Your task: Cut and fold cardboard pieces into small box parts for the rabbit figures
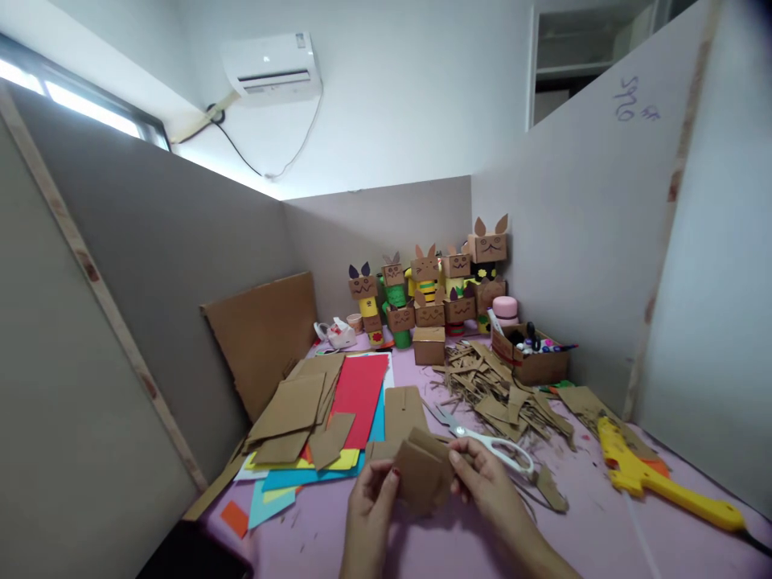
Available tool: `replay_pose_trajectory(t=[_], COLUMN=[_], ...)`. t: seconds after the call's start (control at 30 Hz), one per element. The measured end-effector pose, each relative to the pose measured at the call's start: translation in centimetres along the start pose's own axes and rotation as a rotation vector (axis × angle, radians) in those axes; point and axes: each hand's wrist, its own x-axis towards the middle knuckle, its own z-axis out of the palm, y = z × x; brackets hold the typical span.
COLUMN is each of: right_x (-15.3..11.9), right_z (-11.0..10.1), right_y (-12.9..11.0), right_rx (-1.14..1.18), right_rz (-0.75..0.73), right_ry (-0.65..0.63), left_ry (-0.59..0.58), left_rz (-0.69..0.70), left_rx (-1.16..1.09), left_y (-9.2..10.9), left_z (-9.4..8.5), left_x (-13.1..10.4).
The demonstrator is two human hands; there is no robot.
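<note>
Small brown cardboard pieces [420, 476] are held between my two hands above the near part of the pink table [314, 535]. My left hand [372, 503] pinches their left side, thumb on top. At their right edge, my right hand [482, 478] grips with thumb and fingers. The pieces overlap, and I cannot tell how many there are. Just beyond them lies a flat cardboard piece with a slit [404, 412]. White-handled scissors [488, 441] rest by my right hand, blades pointing away to the left.
Cardboard sheets [293, 410] and coloured paper [362, 390] are stacked at left. Cardboard scraps [482, 378] heap at right, near a box of pens [536, 362]. A yellow glue gun [663, 478] lies far right. Several cardboard animal figures [427, 277] stand at the back between grey partitions.
</note>
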Motion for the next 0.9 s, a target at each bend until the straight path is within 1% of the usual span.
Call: replay_pose_trajectory(t=[0.07, 0.1, 0.17, 0.2, 0.23, 0.3, 0.43, 0.5, 0.57, 0.6, 0.63, 0.67, 0.73, 0.77, 0.8, 0.83, 0.9], right_x=[0.2, 0.3, 0.3, 0.2, 0.1, -0.2, -0.5, -0.4, -0.3, -0.2, -0.1, 0.0, 0.1, 0.2, 0.3, 0.3, 0.3], right_z=[-0.3, -0.3, -0.3, -0.2, -0.1, 0.2, 0.3, 0.2, 0.0, -0.2, -0.2, -0.3, -0.4, -0.4, -0.4, -0.4, -0.3], right_y=[0.1, 0.1, 0.0, -0.2, -0.4, -0.9, -1.5, -1.6, -1.4, -1.3, -1.2, -1.1, -0.8, -0.7, -0.6, -0.5, -0.3], right_rx=[0.016, 0.026, 0.053, 0.070, 0.086, 0.111, 0.123, 0.118, 0.102, 0.091, 0.078, 0.065, 0.036, 0.021, 0.005, -0.010, -0.038], right_rz=[0.004, 0.009, 0.029, 0.041, 0.054, 0.079, 0.100, 0.097, 0.088, 0.083, 0.076, 0.069, 0.053, 0.045, 0.038, 0.031, 0.023], right_ry=[0.028, 0.036, 0.029, 0.016, 0.002, -0.017, -0.023, -0.031, -0.041, -0.045, -0.049, -0.050, -0.048, -0.045, -0.043, -0.041, -0.044], left_ry=[0.047, 0.069, 0.066, 0.055, 0.038, 0.010, -0.054, -0.054, -0.005, 0.052, 0.140, 0.249, 0.437, 0.477, 0.462, 0.433, 0.344], left_rz=[0.169, 0.303, 0.542, 0.628, 0.678, 0.720, 0.679, 0.662, 0.663, 0.661, 0.635, 0.578, 0.367, 0.247, 0.152, 0.093, 0.034], left_rx=[0.118, 0.211, 0.364, 0.412, 0.435, 0.457, 0.506, 0.508, 0.467, 0.430, 0.386, 0.334, 0.187, 0.105, 0.028, -0.019, -0.058], left_y=[0.0, -0.2, -0.7, -1.1, -1.4, -1.8, -1.8, -1.6, -1.4, -1.2, -1.0, -0.8, -0.3, -0.2, -0.1, 0.0, -0.2], left_z=[-0.2, -0.2, -0.3, -0.2, -0.1, 0.0, 0.1, 0.1, 0.1, 0.0, -0.1, -0.3, -0.9, -1.3, -1.7, -2.0, -2.3], left_x=[-1.0, -1.6, -2.4, -2.8, -3.0, -3.2, -3.1, -2.9, -2.6, -2.3, -2.0, -1.5, -0.5, 0.0, 0.5, 0.9, 1.5])
